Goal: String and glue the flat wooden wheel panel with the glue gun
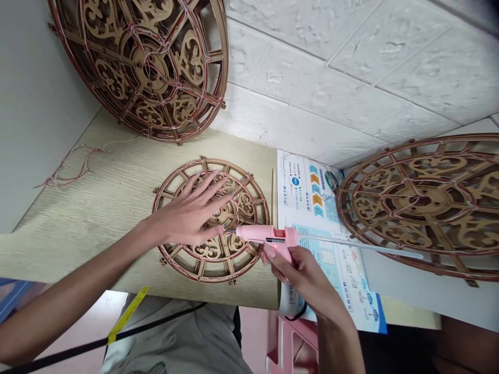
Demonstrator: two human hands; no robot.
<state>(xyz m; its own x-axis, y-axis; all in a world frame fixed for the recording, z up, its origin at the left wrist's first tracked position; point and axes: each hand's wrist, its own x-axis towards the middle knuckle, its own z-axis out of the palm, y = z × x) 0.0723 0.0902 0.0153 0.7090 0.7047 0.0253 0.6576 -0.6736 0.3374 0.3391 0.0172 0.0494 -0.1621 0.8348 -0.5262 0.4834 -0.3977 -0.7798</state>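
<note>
A round bronze-coloured openwork frame point(246, 203), with scroll ornaments and red and white wires along its rings, lies flat on the table. My left hand point(191, 210) rests over its left and middle part, fingers spread, covering some of the scrollwork. In my right hand point(302, 270) is a pink hot glue gun point(255, 232), a small light glowing on its side. Its nozzle points left over the frame's centre, close to my left thumb; whether it touches the frame I cannot tell. A long translucent glue stick point(362, 244) sticks out from its back.
Similar larger wired frames stand at the back left point(154, 67) and at the right point(421, 202). Printed sheets point(286, 218) lie right of the work, beside a thin stick point(273, 192). Loose wires point(83, 161) trail across the table point(113, 208). A tiled wall point(312, 83) rises behind.
</note>
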